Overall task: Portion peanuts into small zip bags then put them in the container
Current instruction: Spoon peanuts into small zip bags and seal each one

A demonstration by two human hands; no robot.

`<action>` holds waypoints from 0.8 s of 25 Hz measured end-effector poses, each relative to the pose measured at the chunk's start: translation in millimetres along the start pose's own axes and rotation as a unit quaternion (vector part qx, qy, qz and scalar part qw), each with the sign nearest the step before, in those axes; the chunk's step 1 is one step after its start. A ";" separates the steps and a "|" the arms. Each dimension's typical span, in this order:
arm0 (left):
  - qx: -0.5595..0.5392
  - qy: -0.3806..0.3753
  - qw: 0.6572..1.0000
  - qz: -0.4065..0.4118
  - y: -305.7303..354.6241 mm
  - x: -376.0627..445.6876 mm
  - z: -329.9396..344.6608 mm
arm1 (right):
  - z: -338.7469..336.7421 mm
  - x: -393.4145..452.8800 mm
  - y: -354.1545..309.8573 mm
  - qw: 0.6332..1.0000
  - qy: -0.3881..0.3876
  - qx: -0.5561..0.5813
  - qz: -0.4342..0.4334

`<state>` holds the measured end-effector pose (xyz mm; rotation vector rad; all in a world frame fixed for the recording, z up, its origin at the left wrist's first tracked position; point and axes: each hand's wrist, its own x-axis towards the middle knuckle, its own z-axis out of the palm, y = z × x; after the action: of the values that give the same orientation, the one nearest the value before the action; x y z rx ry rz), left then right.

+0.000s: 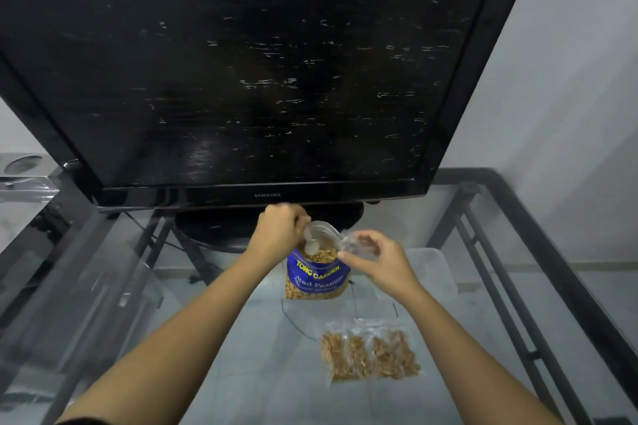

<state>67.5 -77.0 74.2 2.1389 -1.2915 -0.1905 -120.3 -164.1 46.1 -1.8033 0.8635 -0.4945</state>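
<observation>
While the left hand (276,229) grips a white spoon (308,242) dipped into the open peanut bag (316,278) standing mid-table, the right hand (374,260) pinches an empty zip bag (355,245) just right of it; filled bags (369,354) lie nearer; a clear container (436,272) sits right.

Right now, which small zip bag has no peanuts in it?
The small zip bag held in the right hand; the filled bags on the glass table contain peanuts.
</observation>
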 end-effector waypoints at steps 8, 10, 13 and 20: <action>-0.165 -0.018 0.957 -0.237 -10.3 -2.1 16.8 | 4.3 -4.2 3.9 0.998 -0.042 0.028 0.039; -0.236 -0.020 0.934 -0.266 -7.3 -4.6 20.0 | 2.9 -5.0 5.9 0.998 -0.044 0.037 0.038; -0.293 0.006 0.904 -0.310 -8.6 -4.4 19.7 | -0.3 -5.0 7.4 0.997 -0.043 0.046 0.039; -0.357 0.033 0.847 -0.392 -20.7 -3.2 19.5 | -2.6 -0.2 16.2 0.996 -0.038 0.072 0.046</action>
<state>73.1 -76.1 46.2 1.8284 -0.1450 -0.7871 -127.5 -169.0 32.2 -1.6321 0.8339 -0.4153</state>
